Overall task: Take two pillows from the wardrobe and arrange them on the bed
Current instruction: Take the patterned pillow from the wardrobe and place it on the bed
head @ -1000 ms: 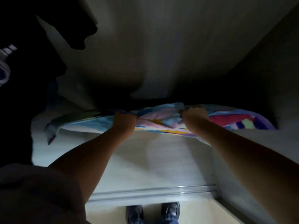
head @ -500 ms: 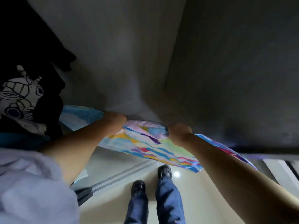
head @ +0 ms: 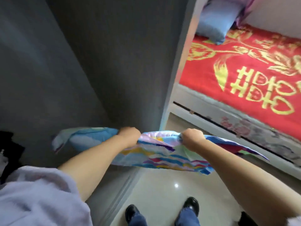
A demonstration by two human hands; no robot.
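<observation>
A flat pillow [head: 164, 154] in a striped, many-coloured cover hangs in the air in front of me, low in the view. My left hand [head: 129, 136] grips its top edge near the middle, fingers closed on the cloth. My right hand [head: 193, 137] grips the same edge a little to the right. The bed [head: 244, 75] with a red and gold cover lies at the upper right. A light blue pillow [head: 215, 23] rests at its head.
The grey wardrobe side panel [head: 114, 62] stands upright at the left and centre, its pale edge next to the bed. Dark clothing [head: 8, 147] hangs at the far left. My black shoes [head: 190, 207] stand on the glossy beige floor [head: 162, 190].
The striped pillow has come out of the dark wardrobe shelf, both hands still on it. My view has swung right, and the bed now shows.
</observation>
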